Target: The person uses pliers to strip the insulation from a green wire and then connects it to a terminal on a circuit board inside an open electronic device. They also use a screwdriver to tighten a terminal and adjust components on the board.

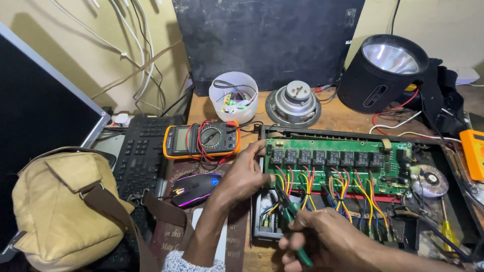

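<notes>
A green circuit board [338,163] with a row of black relays and many coloured wires [322,194] sits in an open black metal case [353,136]. My left hand [244,174] grips the left end of the board and case. My right hand [322,236] holds green-handled pliers [292,221], whose jaws reach into the wires at the board's lower left.
A yellow multimeter [201,140] with red leads, a lit mouse [194,189], a black keyboard [143,151] and a tan bag [65,211] lie to the left. Behind are a white tub [233,95], a speaker driver [293,103] and a black lamp [383,70]. A screwdriver [446,226] lies at right.
</notes>
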